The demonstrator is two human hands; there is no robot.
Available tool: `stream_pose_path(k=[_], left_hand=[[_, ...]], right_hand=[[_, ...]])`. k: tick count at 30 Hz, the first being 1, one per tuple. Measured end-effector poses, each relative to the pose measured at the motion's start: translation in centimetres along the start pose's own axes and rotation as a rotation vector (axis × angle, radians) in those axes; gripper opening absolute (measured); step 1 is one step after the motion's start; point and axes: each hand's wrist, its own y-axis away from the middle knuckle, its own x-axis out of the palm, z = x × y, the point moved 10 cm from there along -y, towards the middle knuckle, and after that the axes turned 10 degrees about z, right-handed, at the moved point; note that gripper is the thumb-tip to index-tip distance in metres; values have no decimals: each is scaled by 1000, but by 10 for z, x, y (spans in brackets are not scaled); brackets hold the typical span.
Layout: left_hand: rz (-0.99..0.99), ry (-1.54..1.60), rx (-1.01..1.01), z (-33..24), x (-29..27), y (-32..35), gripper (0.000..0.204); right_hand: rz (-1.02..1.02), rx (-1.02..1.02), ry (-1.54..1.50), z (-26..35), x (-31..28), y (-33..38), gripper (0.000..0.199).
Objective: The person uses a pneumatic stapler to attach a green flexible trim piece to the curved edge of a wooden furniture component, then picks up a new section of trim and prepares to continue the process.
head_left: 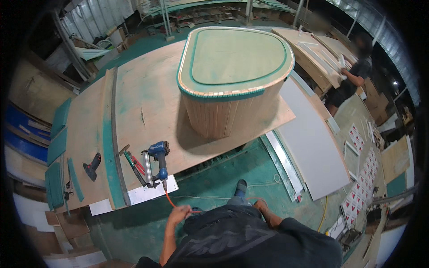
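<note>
1. Orange air hose [170, 199] runs from your left hand [178, 213] up and away to the base of the blue nail gun [158, 163]; your fingers are clenched around the hose near its lower end.
2. Your nail gun rests just beyond those fingers on the near edge of the plywood counter [147, 102], partly over a white panel [152, 191]. Its handle runs toward you and its blue head points away.
3. Your right hand [259, 205] sits low by your knee, to the right of the hose fingers; whether it is closed or released, you cannot tell, since your dark shirt hides much of it.
4. Left of the gun lie red-handled pliers [134, 163], and farther left a small dark tool [92, 166] too blurred to name.
5. Well beyond your fingers stands a rounded wooden drum [232, 80] with a green-edged top. Another person [353, 80] works at the far right.
</note>
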Motion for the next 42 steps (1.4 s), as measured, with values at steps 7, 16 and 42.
stream_pose_path(k=[7,16,42], left_hand=[[-925,113,764,-377,-165,-6,48],[-1246,-398,214,-498,-281,-40,57],[-1044,33,443,-504,-230,-27,42]], right_hand=[[-69,-504,-827,60,-241,20,19],[-543,-1151,-1008,197,-595,245,42],[-839,-1235,-898,288,-672,265,39]])
